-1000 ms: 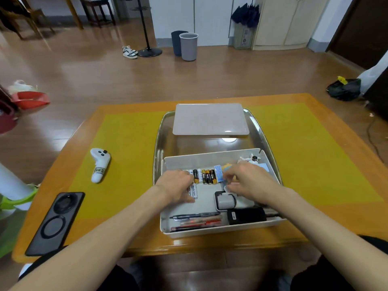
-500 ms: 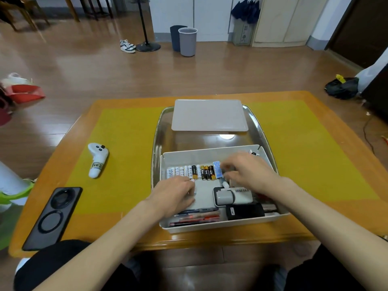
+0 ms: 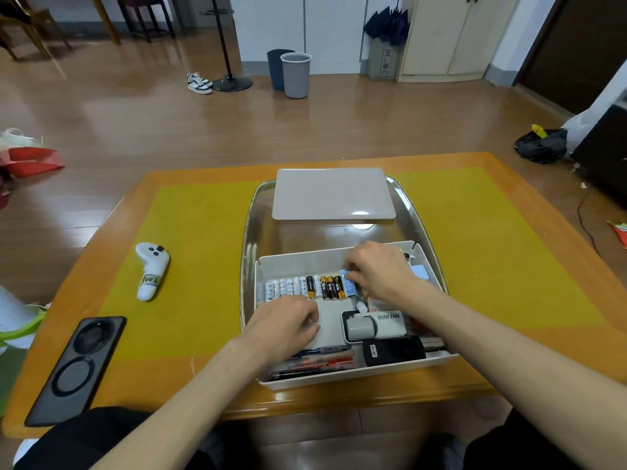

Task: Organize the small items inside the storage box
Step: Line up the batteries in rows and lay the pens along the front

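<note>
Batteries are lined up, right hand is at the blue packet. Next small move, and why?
Probably seat the blue packet upright against the end of the battery row. The right hand is pinching its top edge beside the last gold-and-black cell, and it leans slightly. The left hand rests on the storage box floor, holding nothing I can see.

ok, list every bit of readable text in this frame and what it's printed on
"MINI FAN": on the white mini fan box in the storage box.
"Fuo 2", handwritten, uncertain: on the band of the white controller.
Batteries: print too small to read.
Blue card at the right hand: pattern only, unreadable.
Black device: white sticker, illegible.
</note>
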`<action>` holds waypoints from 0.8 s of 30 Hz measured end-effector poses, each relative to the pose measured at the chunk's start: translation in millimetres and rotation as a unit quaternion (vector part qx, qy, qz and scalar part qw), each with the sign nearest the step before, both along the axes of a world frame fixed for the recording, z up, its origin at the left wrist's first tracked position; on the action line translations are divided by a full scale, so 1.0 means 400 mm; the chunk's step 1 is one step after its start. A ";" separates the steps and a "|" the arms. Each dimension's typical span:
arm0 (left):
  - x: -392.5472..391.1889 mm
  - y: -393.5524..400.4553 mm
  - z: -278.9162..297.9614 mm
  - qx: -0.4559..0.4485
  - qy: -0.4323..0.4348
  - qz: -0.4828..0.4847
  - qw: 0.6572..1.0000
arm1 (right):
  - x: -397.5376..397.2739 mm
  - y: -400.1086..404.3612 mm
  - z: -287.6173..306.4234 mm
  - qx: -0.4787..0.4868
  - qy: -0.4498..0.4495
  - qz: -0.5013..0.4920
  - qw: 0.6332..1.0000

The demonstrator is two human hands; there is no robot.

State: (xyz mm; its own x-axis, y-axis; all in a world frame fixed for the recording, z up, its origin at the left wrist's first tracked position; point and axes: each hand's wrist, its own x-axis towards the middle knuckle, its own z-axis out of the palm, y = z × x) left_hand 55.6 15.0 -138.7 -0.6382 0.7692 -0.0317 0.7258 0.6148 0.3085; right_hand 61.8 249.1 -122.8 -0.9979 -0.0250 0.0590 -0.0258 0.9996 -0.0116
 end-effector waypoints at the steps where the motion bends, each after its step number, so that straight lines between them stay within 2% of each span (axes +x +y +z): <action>1: -0.002 0.002 0.000 0.004 -0.002 0.001 1.000 | 0.008 -0.002 0.006 -0.009 -0.008 -0.012 1.000; 5: -0.043 0.033 -0.004 0.025 0.010 0.002 1.000 | 0.055 -0.012 0.015 0.003 -0.082 -0.061 0.995; 8: -0.090 0.085 -0.003 0.034 0.002 -0.015 0.999 | 0.075 -0.021 0.018 0.051 -0.094 -0.051 0.993; 13: -0.128 0.153 -0.027 0.023 0.009 -0.075 0.997 | 0.067 -0.025 0.026 0.028 -0.121 -0.077 0.989; 24: -0.134 0.181 -0.067 0.089 0.044 -0.069 0.993 | 0.062 -0.009 -0.004 0.074 -0.024 -0.097 0.992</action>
State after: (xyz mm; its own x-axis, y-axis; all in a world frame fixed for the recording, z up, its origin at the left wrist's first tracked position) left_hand 2.0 87.3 -165.6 -0.5203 0.8380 0.1642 0.8285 0.4488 0.3348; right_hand 86.7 245.6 -124.3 -0.9863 0.1637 0.0223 0.1652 0.9764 0.1388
